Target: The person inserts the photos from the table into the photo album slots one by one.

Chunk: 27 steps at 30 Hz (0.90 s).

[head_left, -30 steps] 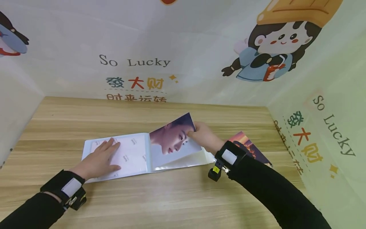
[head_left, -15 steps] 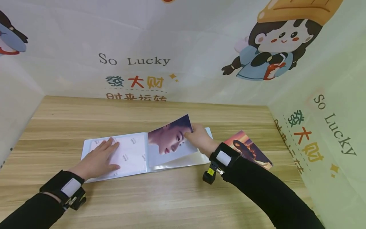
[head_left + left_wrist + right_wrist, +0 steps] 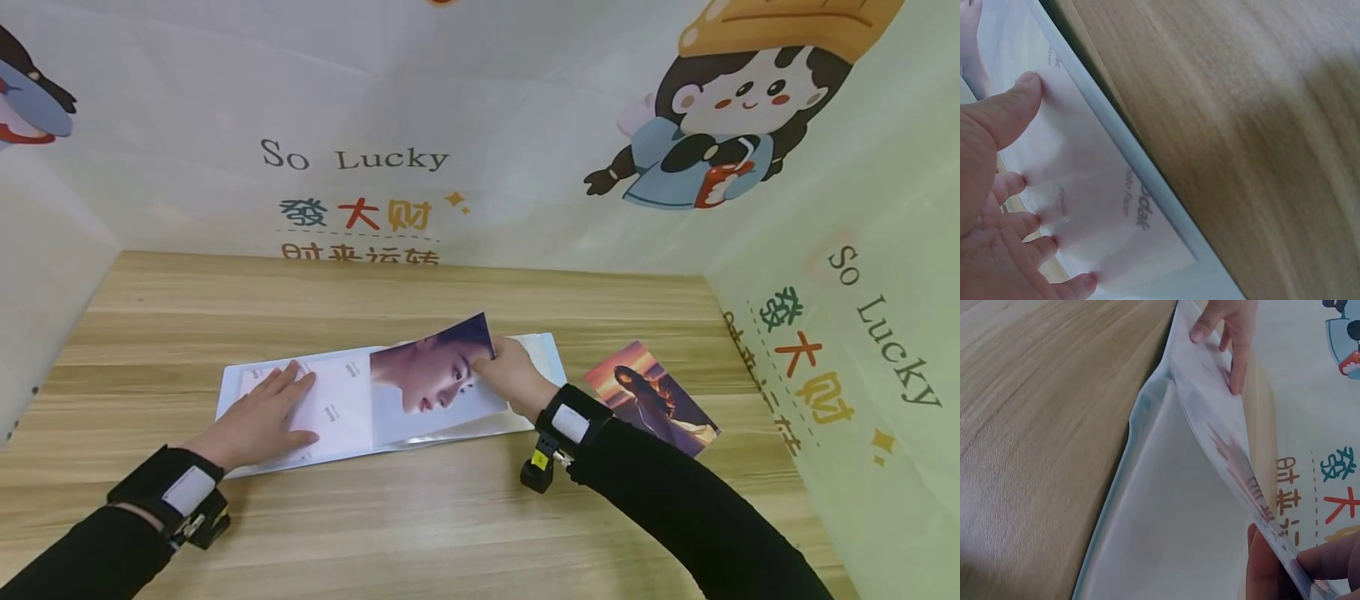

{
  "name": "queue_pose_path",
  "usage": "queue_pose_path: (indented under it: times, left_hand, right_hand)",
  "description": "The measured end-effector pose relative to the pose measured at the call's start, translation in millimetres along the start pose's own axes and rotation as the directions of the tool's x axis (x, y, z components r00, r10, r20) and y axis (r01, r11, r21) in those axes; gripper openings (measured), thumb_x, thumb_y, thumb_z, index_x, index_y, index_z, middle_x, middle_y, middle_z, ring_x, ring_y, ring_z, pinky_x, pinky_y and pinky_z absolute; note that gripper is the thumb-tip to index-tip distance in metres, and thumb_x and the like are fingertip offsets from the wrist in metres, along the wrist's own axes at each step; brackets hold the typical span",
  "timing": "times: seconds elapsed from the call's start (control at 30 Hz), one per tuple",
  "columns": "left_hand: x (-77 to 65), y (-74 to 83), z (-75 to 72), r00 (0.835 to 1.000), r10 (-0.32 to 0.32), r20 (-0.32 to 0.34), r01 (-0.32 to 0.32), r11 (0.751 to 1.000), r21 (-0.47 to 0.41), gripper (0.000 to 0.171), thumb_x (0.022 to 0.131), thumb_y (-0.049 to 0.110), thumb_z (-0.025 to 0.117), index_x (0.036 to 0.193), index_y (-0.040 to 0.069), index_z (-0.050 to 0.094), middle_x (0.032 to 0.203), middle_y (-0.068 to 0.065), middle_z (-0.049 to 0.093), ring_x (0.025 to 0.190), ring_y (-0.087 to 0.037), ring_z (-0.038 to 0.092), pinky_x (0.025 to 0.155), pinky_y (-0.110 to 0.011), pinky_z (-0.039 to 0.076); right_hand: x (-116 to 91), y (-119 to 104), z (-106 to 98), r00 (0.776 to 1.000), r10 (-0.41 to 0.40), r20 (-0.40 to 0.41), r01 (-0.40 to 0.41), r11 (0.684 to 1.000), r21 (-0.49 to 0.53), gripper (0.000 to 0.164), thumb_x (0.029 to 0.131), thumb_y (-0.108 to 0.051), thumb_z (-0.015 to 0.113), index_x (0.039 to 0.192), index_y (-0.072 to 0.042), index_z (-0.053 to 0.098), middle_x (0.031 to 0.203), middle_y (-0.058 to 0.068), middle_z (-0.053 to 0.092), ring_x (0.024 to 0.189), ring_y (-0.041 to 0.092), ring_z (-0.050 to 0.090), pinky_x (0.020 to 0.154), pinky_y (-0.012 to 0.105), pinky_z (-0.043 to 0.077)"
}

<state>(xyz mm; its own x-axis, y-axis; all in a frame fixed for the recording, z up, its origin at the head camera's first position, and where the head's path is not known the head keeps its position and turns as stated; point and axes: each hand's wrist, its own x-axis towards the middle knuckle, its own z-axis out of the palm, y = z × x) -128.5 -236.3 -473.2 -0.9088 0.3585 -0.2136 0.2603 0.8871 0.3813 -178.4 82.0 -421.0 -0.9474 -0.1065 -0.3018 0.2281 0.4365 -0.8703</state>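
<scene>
Evidently, portrait print [image 3: 427, 387], head view: over the right half of the spread photo album [image 3: 546, 354], its right side tilted up, its left edge beside the white sheet [image 3: 345, 425]; I cannot tell whether it is loose or in a clear sleeve.
Right hand [image 3: 517, 375], head view: pinches the print at its right edge.
Left hand [image 3: 262, 417], head view: lies over the white sheet, fingers extended, gripping nothing; the 2 hands are apart, 1 at each half of the album.
Sunset print [image 3: 652, 396], head view: on the wooden table [image 3: 375, 533], near the album's right end, partly behind the right arm.
White sheet, left wrist view: broken lettering, "odak" and "oto Paper"; thumb and fingertips touch it. Probably light and slick, so flat pressure should steady it better than a pinch.
Album border [image 3: 1204, 278], left wrist view: pale margin around the sheet; it looks firmer than paper and would be a safe place to press.
Portrait print, right wrist view: nearly edge-on, thin and gently bowed, its near end between thumb and fingers. Likely springy, easily creased or smudged; the outer edge seems the best hold.
Page beneath [image 3: 1166, 519], right wrist view: smooth, white, rippled near the fold; likely flexible and slippery.
</scene>
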Motion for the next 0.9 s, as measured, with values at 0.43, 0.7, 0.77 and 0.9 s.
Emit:
queue_pose_path:
  times: [0.43, 0.7, 0.77, 0.9]
  left_hand:
    - [-1.5, 2.2, -1.4, 1.0, -0.005, 0.003, 0.005, 1.0, 0.004, 0.081, 0.076, 0.032, 0.072, 0.137, -0.007, 0.033, 0.141, -0.034, 0.018, 0.126, -0.053, 0.019, 0.092, -0.068, 0.023]
    - [-0.1, 3.7, 0.0, 1.0, 0.028, -0.014, -0.028, 1.0, 0.009, 0.079, 0.077, 0.033, 0.07, 0.136, -0.007, 0.034, 0.141, -0.035, 0.02, 0.125, -0.053, 0.02, 0.092, -0.067, 0.025]
    - [-0.3, 3.0, -0.4, 1.0, 0.021, -0.008, -0.021, 1.0, 0.015, 0.08, 0.078, 0.033, 0.07, 0.136, -0.007, 0.033, 0.141, -0.034, 0.019, 0.125, -0.053, 0.02, 0.092, -0.068, 0.025]
    - [-0.5, 2.2, -1.2, 1.0, 0.004, 0.006, -0.004, 1.0, 0.012, 0.08, 0.078, 0.034, 0.07, 0.137, -0.006, 0.032, 0.142, -0.034, 0.018, 0.126, -0.053, 0.019, 0.09, -0.069, 0.024]
  right_hand:
    - [3.2, 5.3, 37.9, 1.0, 0.015, -0.015, -0.014, 0.999, 0.039, 0.014, 0.076, 0.001, 0.055, 0.087, 0.007, 0.06, 0.075, 0.006, 0.054, 0.063, 0.014, 0.048, 0.05, 0.021, 0.042]
    - [3.4, 3.0, 21.0, 0.993, 0.119, -0.019, -0.119, 0.993, 0.007, 0.031, 0.085, -0.008, 0.053, 0.109, 0.011, 0.052, 0.094, 0.015, 0.055, 0.069, 0.017, 0.052, 0.059, 0.025, 0.048]
    - [2.7, -1.2, 11.5, 0.988, 0.154, -0.008, -0.154, 0.987, 0.041, 0.036, 0.088, -0.007, 0.049, 0.118, 0.011, 0.046, 0.105, 0.019, 0.054, 0.075, 0.021, 0.057, 0.067, 0.028, 0.051]
    - [1.1, -8.3, -2.4, 0.985, 0.168, 0.036, -0.17, 0.985, 0.041, 0.032, 0.091, -0.005, 0.041, 0.118, 0.012, 0.046, 0.109, 0.021, 0.054, 0.088, 0.028, 0.06, 0.079, 0.034, 0.05]
